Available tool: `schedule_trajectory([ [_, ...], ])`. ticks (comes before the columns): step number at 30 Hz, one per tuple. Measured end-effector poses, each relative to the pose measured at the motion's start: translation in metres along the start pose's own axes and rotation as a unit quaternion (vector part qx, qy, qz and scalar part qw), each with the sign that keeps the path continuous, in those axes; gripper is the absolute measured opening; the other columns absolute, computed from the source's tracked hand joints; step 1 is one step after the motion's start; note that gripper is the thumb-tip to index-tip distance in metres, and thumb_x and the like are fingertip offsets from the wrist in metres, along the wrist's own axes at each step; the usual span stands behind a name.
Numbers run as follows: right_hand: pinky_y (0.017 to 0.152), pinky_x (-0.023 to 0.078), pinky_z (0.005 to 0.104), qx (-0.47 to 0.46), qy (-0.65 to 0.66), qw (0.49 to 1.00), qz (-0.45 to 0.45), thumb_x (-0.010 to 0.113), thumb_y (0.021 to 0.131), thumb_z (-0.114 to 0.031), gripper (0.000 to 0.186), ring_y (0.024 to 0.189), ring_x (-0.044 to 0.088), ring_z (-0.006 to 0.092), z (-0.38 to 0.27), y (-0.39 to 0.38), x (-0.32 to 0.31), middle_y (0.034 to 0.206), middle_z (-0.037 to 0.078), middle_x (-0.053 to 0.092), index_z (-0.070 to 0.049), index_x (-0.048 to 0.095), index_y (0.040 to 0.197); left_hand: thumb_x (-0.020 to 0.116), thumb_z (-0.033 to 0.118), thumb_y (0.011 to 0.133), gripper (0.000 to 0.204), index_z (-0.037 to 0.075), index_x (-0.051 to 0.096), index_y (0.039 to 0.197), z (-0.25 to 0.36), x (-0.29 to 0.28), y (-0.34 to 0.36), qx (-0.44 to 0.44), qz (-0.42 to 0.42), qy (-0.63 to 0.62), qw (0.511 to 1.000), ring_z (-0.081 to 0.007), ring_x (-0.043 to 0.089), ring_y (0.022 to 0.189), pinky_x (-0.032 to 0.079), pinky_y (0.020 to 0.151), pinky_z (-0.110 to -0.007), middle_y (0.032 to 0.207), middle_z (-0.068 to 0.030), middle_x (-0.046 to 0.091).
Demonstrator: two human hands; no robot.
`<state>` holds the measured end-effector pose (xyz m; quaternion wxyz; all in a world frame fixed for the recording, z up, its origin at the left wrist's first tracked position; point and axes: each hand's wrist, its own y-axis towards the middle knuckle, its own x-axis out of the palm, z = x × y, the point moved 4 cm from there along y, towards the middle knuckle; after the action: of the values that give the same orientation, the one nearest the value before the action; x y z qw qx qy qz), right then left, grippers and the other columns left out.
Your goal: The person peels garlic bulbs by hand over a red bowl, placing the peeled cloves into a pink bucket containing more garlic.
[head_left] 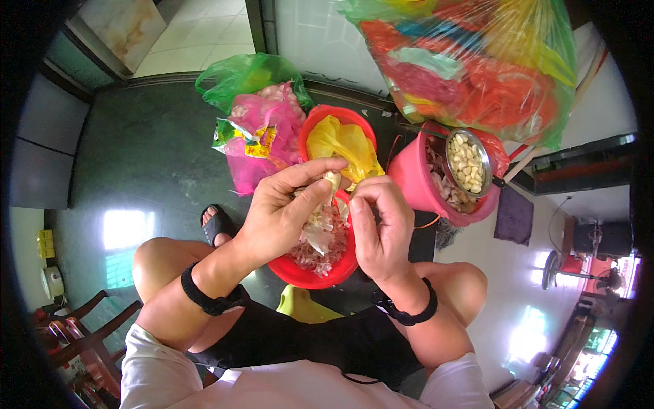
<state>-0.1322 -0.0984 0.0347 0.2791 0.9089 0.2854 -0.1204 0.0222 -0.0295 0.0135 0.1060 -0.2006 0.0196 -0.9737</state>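
My left hand (279,215) pinches a pale garlic clove (331,180) with papery skin hanging below it. My right hand (378,228) is just right of it, fingers curled and thumb against them; what is inside is hidden. Beneath both hands sits a red basin (286,271) full of garlic peels (320,259). Behind it, a red bucket (330,110) holds a yellow plastic bag (337,140). To the right, a pink bucket (415,170) holds skins, with a steel bowl of peeled cloves (468,162) resting on it.
A pink mesh bag of garlic (248,163) and green bag (238,75) lie at back left. A large bag of colored plastics (463,68) stands back right. A yellow stool (300,307) is between my legs. A fan (552,269) and wooden chair (82,341) are at the sides.
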Motion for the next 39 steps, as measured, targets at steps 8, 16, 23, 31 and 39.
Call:
schedule_trajectory([
  [8, 0.068, 0.054, 0.0322, -0.004, -0.046, 0.997, 0.063, 0.074, 0.09, 0.0, 0.011, 0.073, 0.067, 0.0242, -0.007, 0.007, -0.013, 0.095, 0.013, 0.07, -0.001, 0.07, 0.1, 0.065, 0.002, 0.101, 0.028, 0.0, 0.07, 0.128, 0.015, 0.01, -0.005, 0.112, 0.02, 0.265, 0.957, -0.0164, 0.072, 0.097, 0.057, 0.084, -0.031, 0.109, -0.013, 0.075],
  [16, 0.072, 0.057, 0.0396, -0.037, -0.102, 0.993, 0.039, 0.075, 0.086, 0.002, 0.011, 0.08, 0.071, 0.0322, -0.004, 0.009, -0.012, 0.092, 0.015, 0.071, -0.002, 0.071, 0.096, 0.073, 0.004, 0.093, 0.027, 0.0, 0.072, 0.12, 0.014, 0.009, -0.004, 0.193, 0.004, 0.375, 0.907, -0.0316, 0.074, 0.092, 0.058, 0.08, -0.037, 0.104, -0.017, 0.075],
  [23, 0.068, 0.054, 0.0364, -0.062, -0.119, 0.99, 0.045, 0.067, 0.092, 0.004, 0.011, 0.077, 0.066, 0.0286, 0.004, 0.006, -0.005, 0.09, 0.014, 0.065, 0.0, 0.061, 0.1, 0.071, 0.005, 0.096, 0.024, 0.0, 0.071, 0.119, 0.002, 0.012, -0.004, 0.116, 0.019, 0.31, 0.943, -0.026, 0.076, 0.088, 0.058, 0.077, -0.033, 0.102, -0.017, 0.076],
  [31, 0.072, 0.051, 0.0423, 0.034, -0.094, 0.994, 0.047, 0.061, 0.095, 0.001, 0.009, 0.078, 0.062, 0.0341, 0.016, 0.0, 0.003, 0.091, 0.016, 0.059, 0.0, 0.056, 0.103, 0.08, 0.009, 0.087, 0.03, 0.003, 0.072, 0.116, 0.009, 0.014, 0.001, 0.218, 0.014, 0.421, 0.88, -0.031, 0.075, 0.082, 0.059, 0.072, -0.038, 0.096, -0.016, 0.076],
  [39, 0.072, 0.051, 0.0366, 0.079, -0.025, 0.996, 0.036, 0.058, 0.101, -0.001, 0.005, 0.077, 0.062, 0.0261, 0.017, -0.005, 0.007, 0.091, 0.013, 0.06, 0.0, 0.056, 0.106, 0.081, 0.007, 0.089, 0.028, 0.002, 0.074, 0.115, 0.01, 0.01, -0.003, 0.199, 0.04, 0.406, 0.891, -0.0217, 0.074, 0.086, 0.058, 0.077, -0.033, 0.098, -0.0125, 0.077],
])
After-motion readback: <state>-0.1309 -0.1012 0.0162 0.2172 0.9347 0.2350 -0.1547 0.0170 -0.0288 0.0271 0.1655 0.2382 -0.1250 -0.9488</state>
